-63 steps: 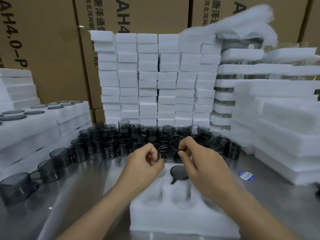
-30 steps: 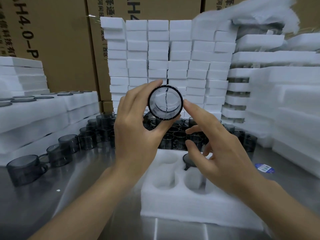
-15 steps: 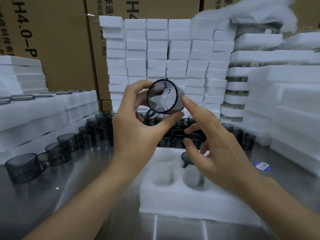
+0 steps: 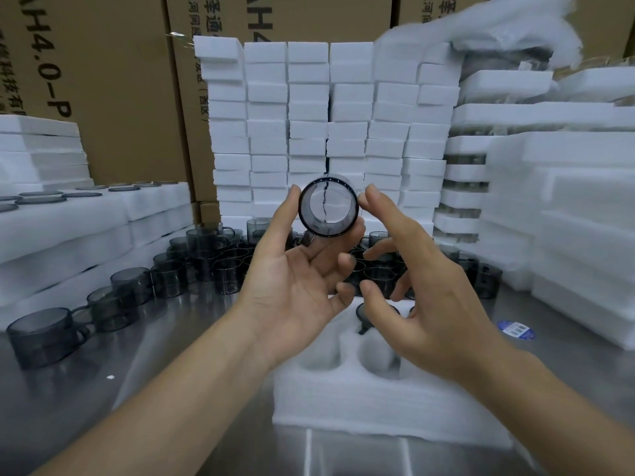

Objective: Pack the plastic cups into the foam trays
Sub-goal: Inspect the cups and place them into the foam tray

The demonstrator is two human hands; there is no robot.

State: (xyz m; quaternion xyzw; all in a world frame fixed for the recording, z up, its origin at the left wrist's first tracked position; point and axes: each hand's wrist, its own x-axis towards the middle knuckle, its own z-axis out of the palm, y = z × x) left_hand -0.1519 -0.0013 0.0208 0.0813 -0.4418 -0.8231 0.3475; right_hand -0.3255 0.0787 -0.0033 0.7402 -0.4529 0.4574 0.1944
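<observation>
The left hand pinched the cup, axis toward the face, tray at 6 o'clock; the right hand was spread.

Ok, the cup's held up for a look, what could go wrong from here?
The left hand holds the cup only between thumb and fingertips, the right hand just touching its rim; that light grip could slip and drop it toward the foam tray. Coming down, either hand might knock the seated cup or the loose cups crowded behind.
</observation>
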